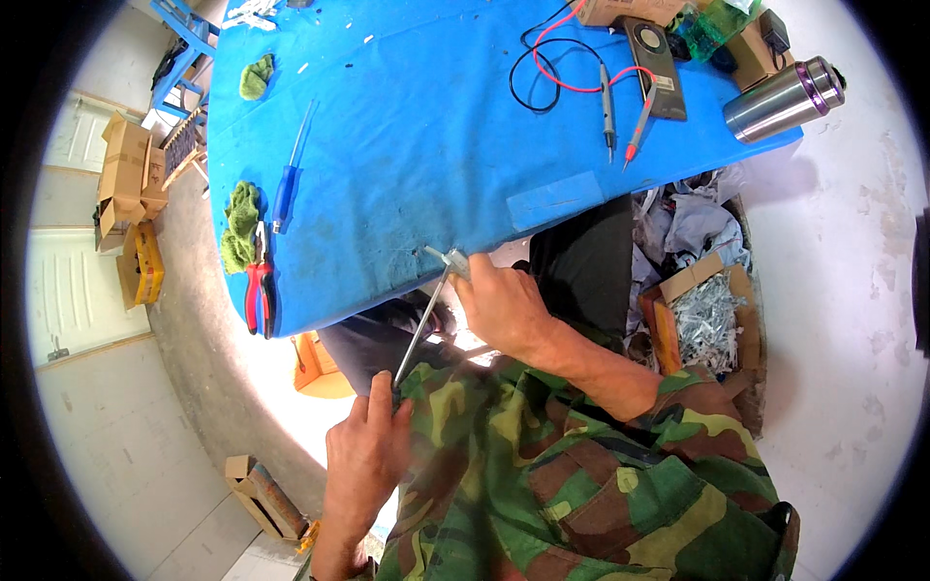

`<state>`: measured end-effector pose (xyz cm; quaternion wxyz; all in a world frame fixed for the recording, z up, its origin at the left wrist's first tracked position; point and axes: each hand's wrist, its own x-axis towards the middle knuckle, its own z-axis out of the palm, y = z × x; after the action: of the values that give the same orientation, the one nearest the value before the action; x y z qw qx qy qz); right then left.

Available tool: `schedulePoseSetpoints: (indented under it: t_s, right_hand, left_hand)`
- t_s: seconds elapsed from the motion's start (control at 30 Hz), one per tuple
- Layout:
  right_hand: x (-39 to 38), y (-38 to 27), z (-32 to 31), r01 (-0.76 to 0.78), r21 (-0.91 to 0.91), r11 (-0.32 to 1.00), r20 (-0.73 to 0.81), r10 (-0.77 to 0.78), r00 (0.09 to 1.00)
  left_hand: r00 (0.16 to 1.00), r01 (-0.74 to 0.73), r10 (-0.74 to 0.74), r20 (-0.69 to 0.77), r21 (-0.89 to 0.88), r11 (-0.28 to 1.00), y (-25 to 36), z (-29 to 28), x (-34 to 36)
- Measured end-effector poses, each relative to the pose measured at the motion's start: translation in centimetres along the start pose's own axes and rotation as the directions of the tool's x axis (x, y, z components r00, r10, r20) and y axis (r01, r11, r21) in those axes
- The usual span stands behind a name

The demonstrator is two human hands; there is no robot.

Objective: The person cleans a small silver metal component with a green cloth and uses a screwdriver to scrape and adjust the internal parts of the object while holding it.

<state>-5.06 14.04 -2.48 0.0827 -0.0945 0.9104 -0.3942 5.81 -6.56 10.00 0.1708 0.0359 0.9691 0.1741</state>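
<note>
meeting a grey part [458,261] held by the right hand [501,302], a long-shafted screwdriver [420,335] is grasped by the left hand [365,443].

A head-worn fisheye looks down from close above the hands [504,308] and blue table [387,174]

No wording or numbers can be read clearly. On the blue tabletop [407,145], near its far right corner, a flat grey device [655,68] with a round disc bears a small pale label [665,84]; its print is too tiny to make out. Beyond the tabletop's left edge, down on the floor, a yellow carton [147,263] shows dark marks on its side, possibly lettering, though the curved, blurry rim of the view leaves that uncertain.
</note>
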Motion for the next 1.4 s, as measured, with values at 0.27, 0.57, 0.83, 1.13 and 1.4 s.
schedulePoseSetpoints:
  t_s: [0.27,0.57,0.83,1.13,1.4]
  right_hand:
    - [0.0,-0.1,0.1,0.011,-0.028,1.000,-0.021,-0.012,1.000]
    - [0.1,0.1,0.1,-0.016,0.023,1.000,-0.010,0.016,1.000]
    - [0.3,0.5,0.0,-0.042,0.089,0.995,0.046,0.038,0.998]
    - [0.4,0.7,-0.2,-0.031,0.114,0.993,0.077,0.022,0.997]
    - [0.4,0.6,-0.4,-0.042,0.128,0.991,0.061,0.035,0.998]
  left_hand:
    - [0.995,0.093,-0.077,0.058,-0.368,0.925,-0.4,-0.4,0.3]
    - [0.998,-0.022,0.024,-0.059,0.025,0.999,-1.1,0.5,0.6]
    - [0.997,-0.069,0.070,-0.023,0.009,0.998,-3.1,0.4,1.3]
    - [0.995,-0.016,0.053,0.089,-0.373,0.928,-4.8,-0.1,2.4]
    - [0.994,-0.101,0.095,-0.047,-0.159,0.982,-4.7,0.4,2.2]
